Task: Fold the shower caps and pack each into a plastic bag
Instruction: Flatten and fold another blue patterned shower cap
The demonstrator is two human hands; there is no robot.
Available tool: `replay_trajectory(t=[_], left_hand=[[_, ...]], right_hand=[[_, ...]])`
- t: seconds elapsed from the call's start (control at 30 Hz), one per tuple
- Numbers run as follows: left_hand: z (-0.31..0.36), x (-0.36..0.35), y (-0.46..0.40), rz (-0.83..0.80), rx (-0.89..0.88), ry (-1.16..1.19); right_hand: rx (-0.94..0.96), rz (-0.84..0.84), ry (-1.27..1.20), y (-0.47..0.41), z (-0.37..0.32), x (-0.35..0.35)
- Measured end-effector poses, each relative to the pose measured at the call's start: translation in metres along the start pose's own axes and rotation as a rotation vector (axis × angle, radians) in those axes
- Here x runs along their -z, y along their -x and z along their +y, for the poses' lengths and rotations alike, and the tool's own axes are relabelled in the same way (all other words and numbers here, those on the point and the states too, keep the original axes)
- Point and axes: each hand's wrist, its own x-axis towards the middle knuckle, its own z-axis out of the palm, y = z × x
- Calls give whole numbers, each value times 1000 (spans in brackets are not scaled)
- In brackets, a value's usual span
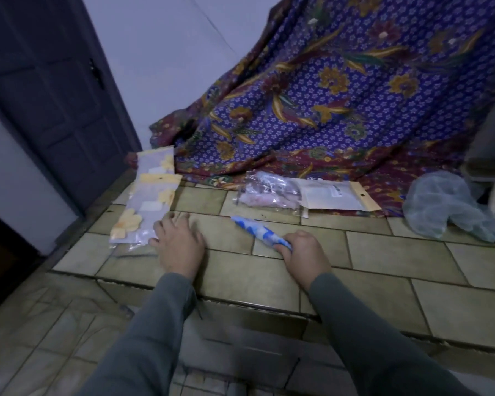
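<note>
A blue and white shower cap [258, 231], folded into a narrow roll, lies slanted on the tiled floor. My right hand [303, 257] grips its near end. My left hand [179, 244] lies flat with spread fingers on the tiles, its fingertips touching the near edge of a row of plastic bags [150, 195] with yellow header cards. A clear bag holding a pink cap [265, 192] lies further back, next to an empty bag [336, 195] with a yellow header. A loose pale green shower cap [446, 207] sits crumpled at the right.
A purple patterned cloth [340, 95] drapes down behind the bags and spreads onto the floor. A dark door [49, 90] stands at the left. The tiled floor [397, 267] has a step edge running across below my wrists.
</note>
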Motion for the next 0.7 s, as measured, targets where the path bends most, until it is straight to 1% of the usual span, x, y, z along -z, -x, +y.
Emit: replay_trajectory(t=[0.1,0.17,0.27,0.43,0.53,0.6,0.67,0.7], left_hand=[[-28,1,-12,-68,123,-66],[-38,0,-17,-100,165,-65],[-43,-5,-18,-100,199,-53],[-46,-6,-20,-108,140,-85],[-47,-1,-22,-136,65,-143],[-49,5,-25,-147,47,-145],[-50,12,-28,-114,51,-113],[-51,16,-28,-71,56,-82]], right_hand=[[72,-50,-54,-16,-32,-20],[102,-59,-83,-25,-53,-28],[109,-93,-106,-34,-73,-39],[86,-148,-118,-39,-80,-53],[79,-143,-146,-39,-79,-54],[76,-127,-168,-38,-80,-53],[78,-99,-197,-38,-82,-51],[84,-80,-214,-38,-82,-49]])
